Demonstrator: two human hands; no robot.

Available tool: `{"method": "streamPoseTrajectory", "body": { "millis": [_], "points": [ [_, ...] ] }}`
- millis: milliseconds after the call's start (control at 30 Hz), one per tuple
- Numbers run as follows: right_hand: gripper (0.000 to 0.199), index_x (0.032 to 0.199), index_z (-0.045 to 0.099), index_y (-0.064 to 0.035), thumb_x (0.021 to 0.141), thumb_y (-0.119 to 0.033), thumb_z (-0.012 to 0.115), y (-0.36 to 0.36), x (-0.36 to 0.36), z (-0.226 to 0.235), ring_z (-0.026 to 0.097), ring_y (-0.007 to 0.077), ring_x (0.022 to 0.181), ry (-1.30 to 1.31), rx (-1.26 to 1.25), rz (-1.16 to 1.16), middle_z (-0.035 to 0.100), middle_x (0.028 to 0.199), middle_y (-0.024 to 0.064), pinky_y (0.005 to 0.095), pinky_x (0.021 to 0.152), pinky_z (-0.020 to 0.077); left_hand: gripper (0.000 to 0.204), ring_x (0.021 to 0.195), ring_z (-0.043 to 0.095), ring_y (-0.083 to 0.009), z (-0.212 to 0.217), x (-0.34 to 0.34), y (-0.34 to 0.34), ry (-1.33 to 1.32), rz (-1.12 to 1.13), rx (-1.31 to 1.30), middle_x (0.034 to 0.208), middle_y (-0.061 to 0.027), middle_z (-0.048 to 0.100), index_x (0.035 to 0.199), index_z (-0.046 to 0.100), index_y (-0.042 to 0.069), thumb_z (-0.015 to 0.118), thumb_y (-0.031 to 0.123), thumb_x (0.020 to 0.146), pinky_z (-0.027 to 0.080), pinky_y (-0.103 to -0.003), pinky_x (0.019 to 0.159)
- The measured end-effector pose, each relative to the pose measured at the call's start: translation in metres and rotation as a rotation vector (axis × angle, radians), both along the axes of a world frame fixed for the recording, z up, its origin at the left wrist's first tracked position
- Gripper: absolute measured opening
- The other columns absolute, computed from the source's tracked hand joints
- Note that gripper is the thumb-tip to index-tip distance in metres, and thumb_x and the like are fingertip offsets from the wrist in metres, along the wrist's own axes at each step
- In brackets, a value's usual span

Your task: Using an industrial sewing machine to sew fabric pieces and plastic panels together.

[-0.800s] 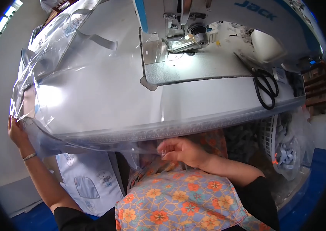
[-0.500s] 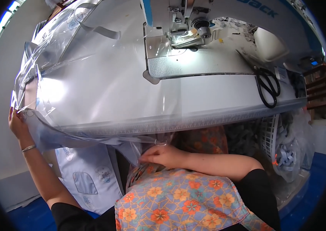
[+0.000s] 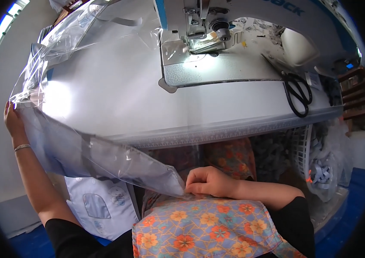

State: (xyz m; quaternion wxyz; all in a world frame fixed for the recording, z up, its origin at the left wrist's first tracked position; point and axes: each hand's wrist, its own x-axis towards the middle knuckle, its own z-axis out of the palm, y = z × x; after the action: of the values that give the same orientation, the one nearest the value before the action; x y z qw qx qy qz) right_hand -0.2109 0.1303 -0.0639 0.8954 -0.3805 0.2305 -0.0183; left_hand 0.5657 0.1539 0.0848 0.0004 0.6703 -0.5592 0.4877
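A clear plastic sheet (image 3: 118,161) with grey-looking bands stretches slantwise along the table's front edge. At the far left, my left hand (image 3: 13,122) is closed on its bunched upper part, beside the table's left end. My right hand (image 3: 212,181), low in front of my lap, pinches the sheet's other corner between thumb and fingers. Between the two hands the sheet hangs off the table, fairly taut. More crumpled clear plastic (image 3: 62,45) with grey strips lies over the table's back left. The sewing machine (image 3: 221,30) stands beyond my right hand, its needle area lit.
Black-handled scissors (image 3: 298,95) lie on the white table (image 3: 118,103) at the right. Below that end are a white basket (image 3: 301,148) and a plastic bag (image 3: 324,172) of pale strips. White printed fabric (image 3: 92,204) hangs by my left knee; a floral apron (image 3: 208,228) covers my lap.
My left hand has moved up and slightly left with the sheet. My right hand has moved right and a little down, drawing the sheet's corner off the table's front edge.
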Motion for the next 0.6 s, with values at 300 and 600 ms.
{"method": "streamPoseTrajectory", "body": {
  "millis": [300, 600],
  "points": [
    [0.010, 0.095, 0.065, -0.0019, 0.100, -0.011, 0.064, -0.006, 0.000, 0.007, 0.060, 0.0076, 0.088, -0.191, -0.214, -0.282, 0.064, 0.106, 0.0046, 0.0219, 0.078, 0.0499, 0.047, 0.078, 0.056, -0.0094, 0.010, 0.005, -0.041, 1.740, -0.337, -0.540, 0.106, -0.0073, 0.065, 0.142, 0.047, -0.001, 0.061, 0.007, 0.098, 0.048, -0.023, 0.070],
    [0.007, 0.105, 0.064, -0.0012, 0.101, -0.002, 0.059, -0.019, 0.010, 0.003, 0.063, 0.0108, 0.095, -0.070, 0.011, -0.210, 0.063, 0.109, 0.0033, 0.0268, 0.086, 0.0546, 0.050, 0.099, 0.063, -0.0165, 0.018, 0.010, -0.087, 1.769, -0.407, -0.487, 0.112, -0.0094, 0.063, 0.145, 0.043, -0.004, 0.058, 0.005, 0.099, 0.053, -0.028, 0.089]
  ]
}}
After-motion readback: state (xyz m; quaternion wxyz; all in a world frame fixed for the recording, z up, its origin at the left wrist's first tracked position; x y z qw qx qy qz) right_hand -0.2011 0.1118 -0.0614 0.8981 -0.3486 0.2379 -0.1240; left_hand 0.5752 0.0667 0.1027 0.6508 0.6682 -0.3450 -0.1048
